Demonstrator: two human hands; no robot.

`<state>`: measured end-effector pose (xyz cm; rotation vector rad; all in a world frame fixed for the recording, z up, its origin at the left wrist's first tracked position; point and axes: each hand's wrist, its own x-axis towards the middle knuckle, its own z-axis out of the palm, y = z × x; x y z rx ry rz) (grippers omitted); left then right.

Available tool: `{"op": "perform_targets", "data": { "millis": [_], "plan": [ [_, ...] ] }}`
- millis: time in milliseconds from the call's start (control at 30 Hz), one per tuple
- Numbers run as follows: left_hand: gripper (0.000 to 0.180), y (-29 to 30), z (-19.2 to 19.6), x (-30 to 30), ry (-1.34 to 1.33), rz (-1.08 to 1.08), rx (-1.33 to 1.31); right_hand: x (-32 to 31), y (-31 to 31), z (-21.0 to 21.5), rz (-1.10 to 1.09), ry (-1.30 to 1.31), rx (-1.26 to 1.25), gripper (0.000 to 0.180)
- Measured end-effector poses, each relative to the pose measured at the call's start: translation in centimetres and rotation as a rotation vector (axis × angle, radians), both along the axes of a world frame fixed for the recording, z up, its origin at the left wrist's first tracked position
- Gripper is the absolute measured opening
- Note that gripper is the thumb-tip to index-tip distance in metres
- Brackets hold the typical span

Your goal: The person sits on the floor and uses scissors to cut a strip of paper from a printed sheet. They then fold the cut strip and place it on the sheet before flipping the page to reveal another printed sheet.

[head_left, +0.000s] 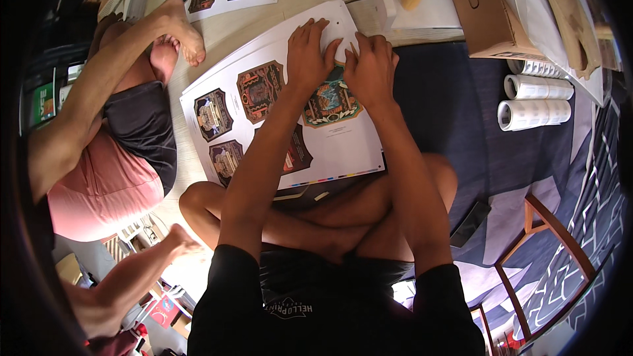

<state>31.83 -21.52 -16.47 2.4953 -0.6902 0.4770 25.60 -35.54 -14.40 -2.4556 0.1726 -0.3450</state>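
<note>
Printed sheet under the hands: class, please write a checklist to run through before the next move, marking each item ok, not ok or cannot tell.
1. Left hand on the printed sheet: ok.
2. Right hand at the sheet's right edge: ok.
3. Right hand holding nothing: cannot tell, its grip is hidden.
4. Printed designs all fully visible: not ok, the left forearm covers parts.
5. White rolls apart from the sheet: ok.

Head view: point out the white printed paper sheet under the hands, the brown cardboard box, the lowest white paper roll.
White printed paper sheet (341, 151), head view: bare area, lower right.
Brown cardboard box (491, 16), head view: side panel.
Lowest white paper roll (539, 115), head view: curved side.
</note>
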Motion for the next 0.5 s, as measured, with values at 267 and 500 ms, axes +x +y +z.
{"op": "perform_targets", "data": {
  "millis": [267,500],
  "plan": [
    [0.043,-0.1,1.7,0.7,0.131,-0.001,-0.019,-4.5,0.7,3.8,-0.029,0.302,0.077,0.033],
    [0.047,-0.1,2.0,0.3,0.085,-0.039,-0.033,-4.3,0.7,5.2,-0.034,0.465,0.052,0.043]
  ]
}}
